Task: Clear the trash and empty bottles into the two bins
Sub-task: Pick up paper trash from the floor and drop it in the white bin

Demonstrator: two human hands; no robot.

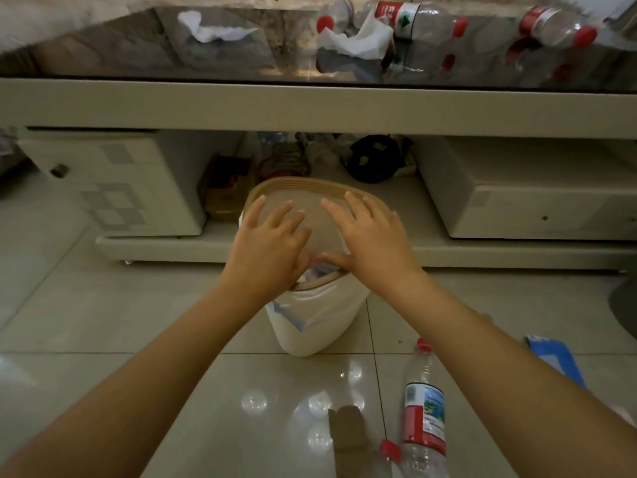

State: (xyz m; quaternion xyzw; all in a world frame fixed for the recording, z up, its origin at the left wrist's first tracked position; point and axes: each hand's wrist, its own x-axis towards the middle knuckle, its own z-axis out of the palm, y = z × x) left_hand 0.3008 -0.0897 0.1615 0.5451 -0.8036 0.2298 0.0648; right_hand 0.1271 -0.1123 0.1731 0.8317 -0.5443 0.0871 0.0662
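Both hands, left [272, 236] and right [370, 236], lie spread flat on the white bin's tan swing lid [310, 201]; press the 6 o'clock edge evenly to tip it open

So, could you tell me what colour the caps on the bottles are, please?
Red, clearest in the head view on the floor bottle's cap.

Tiled floor [103, 322]: white bin [310, 326], two plastic bottles [424, 401], blue packet [555, 360]. Glass tabletop [138, 56]: bottles, crumpled tissues [355, 43].
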